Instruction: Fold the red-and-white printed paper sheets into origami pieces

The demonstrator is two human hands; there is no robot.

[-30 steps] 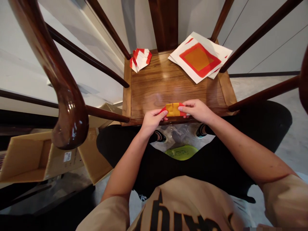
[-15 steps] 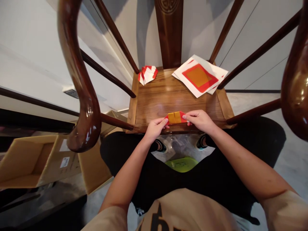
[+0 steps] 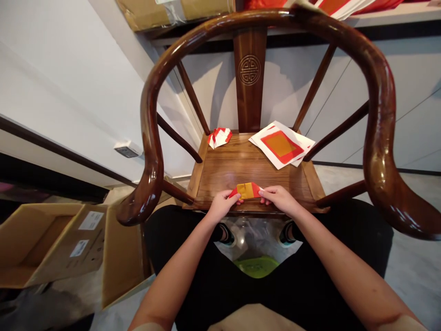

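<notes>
A small folded paper (image 3: 245, 190), red with a gold middle and pointed ends, is held over the front edge of the wooden chair seat (image 3: 225, 168). My left hand (image 3: 222, 204) pinches its left end between thumb and fingers. On the other end, my right hand (image 3: 277, 198) closes with thumb and fingertips. Sheets of white, red and gold paper (image 3: 282, 146) lie loosely stacked at the seat's back right. A folded red and white paper piece (image 3: 219, 137) rests at the back left.
The chair's curved armrest (image 3: 151, 151) rises around the seat. Opened cardboard boxes (image 3: 69, 243) stand on the floor at left. A green object (image 3: 257, 267) is on the floor between my legs. Behind the chair, a shelf holds a taped cardboard box (image 3: 193, 11) and red items.
My view has tilted up, bringing the chair's top rail and the shelf behind into sight. The folded paper, still in both hands, is turned slightly, with more of its red right end showing.
</notes>
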